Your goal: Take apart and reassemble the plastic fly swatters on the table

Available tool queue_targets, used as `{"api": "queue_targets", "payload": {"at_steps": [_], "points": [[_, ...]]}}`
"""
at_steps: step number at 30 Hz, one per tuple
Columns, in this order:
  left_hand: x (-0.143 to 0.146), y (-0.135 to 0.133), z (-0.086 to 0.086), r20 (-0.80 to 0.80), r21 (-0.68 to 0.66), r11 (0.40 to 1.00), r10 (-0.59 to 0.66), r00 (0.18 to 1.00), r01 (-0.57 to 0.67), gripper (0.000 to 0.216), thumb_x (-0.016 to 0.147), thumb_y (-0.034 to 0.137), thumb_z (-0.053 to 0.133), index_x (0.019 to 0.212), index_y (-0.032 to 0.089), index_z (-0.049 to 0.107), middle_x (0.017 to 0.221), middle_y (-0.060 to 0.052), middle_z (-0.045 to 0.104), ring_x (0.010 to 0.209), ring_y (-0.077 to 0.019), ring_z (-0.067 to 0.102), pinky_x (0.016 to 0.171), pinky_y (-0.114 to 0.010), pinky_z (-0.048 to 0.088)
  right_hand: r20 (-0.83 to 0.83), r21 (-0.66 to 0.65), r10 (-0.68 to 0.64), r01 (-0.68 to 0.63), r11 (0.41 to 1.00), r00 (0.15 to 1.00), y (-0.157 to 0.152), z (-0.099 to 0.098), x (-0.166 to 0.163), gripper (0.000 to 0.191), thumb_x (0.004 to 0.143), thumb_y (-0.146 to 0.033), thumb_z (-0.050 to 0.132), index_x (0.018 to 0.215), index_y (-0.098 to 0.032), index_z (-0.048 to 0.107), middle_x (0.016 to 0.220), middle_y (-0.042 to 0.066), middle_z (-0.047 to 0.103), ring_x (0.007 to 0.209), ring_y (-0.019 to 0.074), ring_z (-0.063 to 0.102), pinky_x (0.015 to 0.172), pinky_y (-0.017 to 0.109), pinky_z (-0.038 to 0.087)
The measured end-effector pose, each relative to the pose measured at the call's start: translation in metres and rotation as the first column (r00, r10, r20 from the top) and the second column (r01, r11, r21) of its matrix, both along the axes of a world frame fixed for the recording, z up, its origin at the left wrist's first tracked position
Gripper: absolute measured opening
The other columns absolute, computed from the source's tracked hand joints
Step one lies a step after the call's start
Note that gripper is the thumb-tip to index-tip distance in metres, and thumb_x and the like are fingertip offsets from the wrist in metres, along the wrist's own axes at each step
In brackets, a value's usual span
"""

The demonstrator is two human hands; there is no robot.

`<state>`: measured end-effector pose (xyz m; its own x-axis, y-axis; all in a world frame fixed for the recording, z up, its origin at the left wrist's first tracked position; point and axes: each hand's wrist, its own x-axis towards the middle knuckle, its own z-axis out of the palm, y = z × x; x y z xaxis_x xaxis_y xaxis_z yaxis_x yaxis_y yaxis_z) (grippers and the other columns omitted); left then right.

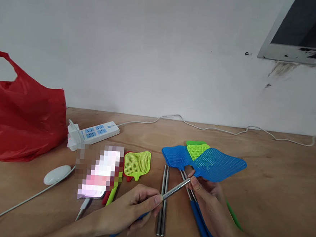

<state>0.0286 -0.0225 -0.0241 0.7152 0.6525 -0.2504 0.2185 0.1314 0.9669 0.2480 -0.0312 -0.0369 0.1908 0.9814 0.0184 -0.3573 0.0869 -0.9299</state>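
A blue fly swatter (219, 164) with a perforated head and a metal shaft is held up between both hands. My left hand (138, 207) is closed around its blue handle and the near end of the shaft. My right hand (209, 198) pinches the shaft where it meets the head. Beneath it on the table lie two loose metal rods (161, 220), side by side. Other blue swatters (175, 156) lie stacked behind my right hand, their blue handles (201, 222) stretching toward me. A yellow-green swatter head (199, 150) shows among them.
A loose yellow-green swatter head (137, 164) rests on a red one. Left of it lie a pixelated phone (100, 172) on a cable, a white oval device (57, 174) and a power strip (99, 132). A red plastic bag (25, 116) stands far left; the wall closes the back.
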Motion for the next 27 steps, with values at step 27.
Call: {"api": "queue_targets", "payload": {"at_steps": [27], "points": [[-0.004, -0.003, -0.005, -0.216, 0.380, 0.918, 0.202, 0.955, -0.108, 0.054, 0.095, 0.069, 0.037, 0.072, 0.020, 0.046, 0.067, 0.004, 0.040, 0.064, -0.0138, 0.038, 0.059, -0.025, 0.032, -0.218, -0.059, -0.094, 0.083, 0.995, 0.971, 0.022, 0.010, 0.022, 0.031, 0.067, -0.046, 0.084, 0.071, -0.021, 0.068, 0.063, -0.002, 0.060, 0.053, 0.0121, 0.053, 0.047, 0.022, 0.048]]}}
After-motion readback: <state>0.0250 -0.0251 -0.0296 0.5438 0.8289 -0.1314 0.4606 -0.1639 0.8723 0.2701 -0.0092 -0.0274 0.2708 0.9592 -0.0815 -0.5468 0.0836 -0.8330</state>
